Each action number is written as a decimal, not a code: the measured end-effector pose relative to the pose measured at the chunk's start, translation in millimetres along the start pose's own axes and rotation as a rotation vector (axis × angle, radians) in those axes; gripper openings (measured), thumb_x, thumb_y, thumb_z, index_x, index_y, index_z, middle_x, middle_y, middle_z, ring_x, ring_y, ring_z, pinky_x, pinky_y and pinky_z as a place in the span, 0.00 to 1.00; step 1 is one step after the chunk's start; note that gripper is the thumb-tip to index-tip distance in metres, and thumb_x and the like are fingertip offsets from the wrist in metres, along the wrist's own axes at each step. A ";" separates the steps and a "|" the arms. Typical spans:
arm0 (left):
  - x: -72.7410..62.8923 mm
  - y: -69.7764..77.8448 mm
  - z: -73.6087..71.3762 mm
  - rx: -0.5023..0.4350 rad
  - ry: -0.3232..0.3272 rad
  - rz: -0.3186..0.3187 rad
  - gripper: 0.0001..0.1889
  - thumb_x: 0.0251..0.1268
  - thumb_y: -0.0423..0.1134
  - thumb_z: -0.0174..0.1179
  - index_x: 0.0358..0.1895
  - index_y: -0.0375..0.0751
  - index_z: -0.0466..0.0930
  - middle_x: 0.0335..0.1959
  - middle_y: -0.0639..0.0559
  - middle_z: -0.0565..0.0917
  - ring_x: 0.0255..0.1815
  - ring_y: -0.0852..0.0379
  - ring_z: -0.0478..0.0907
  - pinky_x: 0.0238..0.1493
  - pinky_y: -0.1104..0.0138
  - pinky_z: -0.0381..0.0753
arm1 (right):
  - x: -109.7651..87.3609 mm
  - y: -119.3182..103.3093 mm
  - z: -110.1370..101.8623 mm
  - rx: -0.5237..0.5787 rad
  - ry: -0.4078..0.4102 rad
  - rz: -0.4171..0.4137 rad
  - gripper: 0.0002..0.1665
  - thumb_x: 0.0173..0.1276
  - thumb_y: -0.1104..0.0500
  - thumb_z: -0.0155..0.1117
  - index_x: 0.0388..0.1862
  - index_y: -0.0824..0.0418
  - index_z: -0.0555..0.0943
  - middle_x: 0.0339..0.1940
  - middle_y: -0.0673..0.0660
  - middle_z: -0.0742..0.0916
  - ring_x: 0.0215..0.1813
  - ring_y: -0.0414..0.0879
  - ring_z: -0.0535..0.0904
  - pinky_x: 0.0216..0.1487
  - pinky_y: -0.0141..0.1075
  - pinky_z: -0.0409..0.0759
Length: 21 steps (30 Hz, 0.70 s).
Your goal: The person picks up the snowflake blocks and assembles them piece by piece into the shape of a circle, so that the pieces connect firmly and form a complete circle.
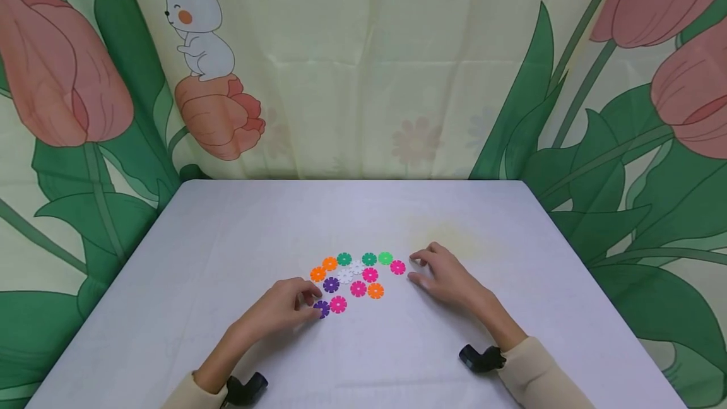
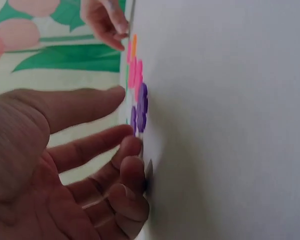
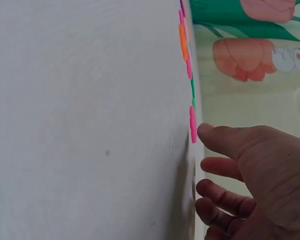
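Flat, notched, flower-shaped discs lie in a loose cluster on the white table. My left hand (image 1: 284, 305) is at the cluster's lower left, its fingertips right at a purple disc (image 1: 324, 308). In the left wrist view, thumb and forefinger stand apart with nothing pinched between them. Beside that disc lie a pink disc (image 1: 338, 304) and another purple disc (image 1: 331, 284). Over on the right side, my right hand (image 1: 445, 276) holds nothing; its thumb and fingers are spread near the rightmost pink disc (image 1: 397, 267). The right wrist view puts the thumb tip close beside this disc.
Orange discs (image 1: 318, 274), green discs (image 1: 344, 259), white discs (image 1: 345, 276) and more pink discs (image 1: 358, 288) make up the remaining cluster. The table (image 1: 363, 358) ends at a printed curtain (image 1: 352, 68) behind. Black wrist cameras (image 1: 481, 358) hang from both sleeves.
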<state>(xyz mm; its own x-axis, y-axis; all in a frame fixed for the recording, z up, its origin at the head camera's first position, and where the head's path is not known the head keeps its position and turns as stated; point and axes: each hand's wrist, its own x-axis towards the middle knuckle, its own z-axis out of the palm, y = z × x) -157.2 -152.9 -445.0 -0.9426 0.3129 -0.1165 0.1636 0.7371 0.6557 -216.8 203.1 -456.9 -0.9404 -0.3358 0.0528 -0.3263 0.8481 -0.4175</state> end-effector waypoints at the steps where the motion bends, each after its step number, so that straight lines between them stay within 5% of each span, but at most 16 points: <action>1: -0.5 1.1 0.6 -0.001 0.003 -0.013 0.15 0.57 0.38 0.78 0.47 0.43 0.89 0.34 0.56 0.85 0.34 0.59 0.76 0.32 0.73 0.80 | 0.7 -0.8 0.9 0.013 -0.001 -0.005 0.24 0.69 0.51 0.76 0.61 0.57 0.86 0.46 0.53 0.83 0.48 0.46 0.78 0.52 0.43 0.81; 21: -0.8 9.9 8.1 0.050 0.054 -0.079 0.15 0.49 0.38 0.84 0.42 0.49 0.91 0.33 0.56 0.82 0.36 0.59 0.74 0.38 0.70 0.79 | 13.7 -10.3 11.0 0.049 -0.007 -0.040 0.19 0.70 0.55 0.74 0.58 0.55 0.87 0.37 0.51 0.81 0.40 0.42 0.73 0.43 0.34 0.76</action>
<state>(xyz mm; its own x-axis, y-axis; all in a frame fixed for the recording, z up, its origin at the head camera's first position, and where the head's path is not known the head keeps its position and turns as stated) -152.5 -141.0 -444.5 -0.9673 0.2211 -0.1246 0.1017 0.7877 0.6076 -225.3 185.3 -461.9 -0.9260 -0.3721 0.0641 -0.3583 0.8127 -0.4595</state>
